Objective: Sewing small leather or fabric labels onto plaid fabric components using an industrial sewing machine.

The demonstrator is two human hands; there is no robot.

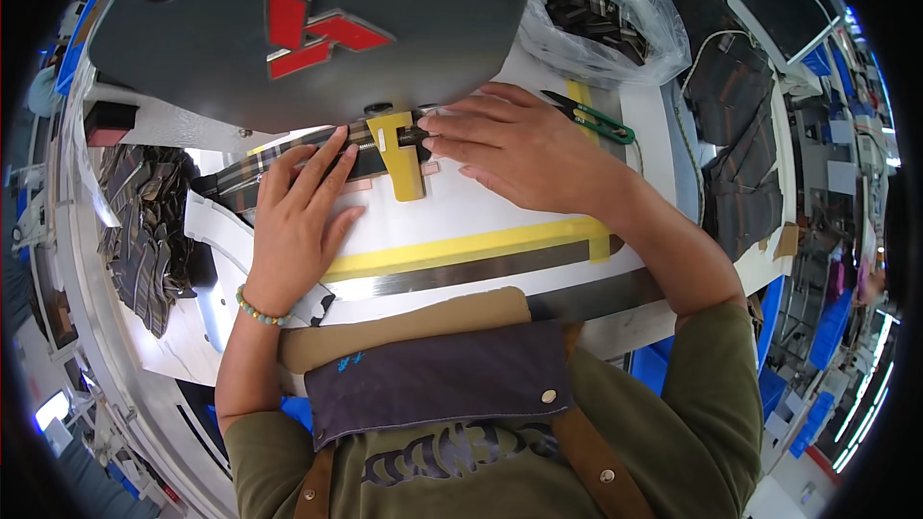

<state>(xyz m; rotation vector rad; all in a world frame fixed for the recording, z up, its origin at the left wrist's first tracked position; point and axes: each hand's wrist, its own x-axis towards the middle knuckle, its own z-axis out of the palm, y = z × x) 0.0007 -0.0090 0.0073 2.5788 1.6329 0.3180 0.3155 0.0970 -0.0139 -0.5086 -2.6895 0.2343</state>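
A narrow strip of dark plaid fabric (248, 173) lies across the white work surface, under the grey head of a sewing machine (413, 29). Flat on this strip rests my left hand (298, 207), fingers stretched out and apart. My right hand (529, 149) reaches in from the right, its fingers extended, with the tips at the fabric just beside a yellow guard piece (399, 163). That guard stands between my two hands and hides part of the sewing spot. Behind my right hand, green-handled thread snips (601, 125) lie on the table.
Folded plaid pieces (149, 231) are piled at the left. A clear plastic bag (663, 34) with dark fabric sits at the back right, near more plaid cloth (740, 135) and a screen (784, 5). Yellow tape (461, 245) runs along the table's near side.
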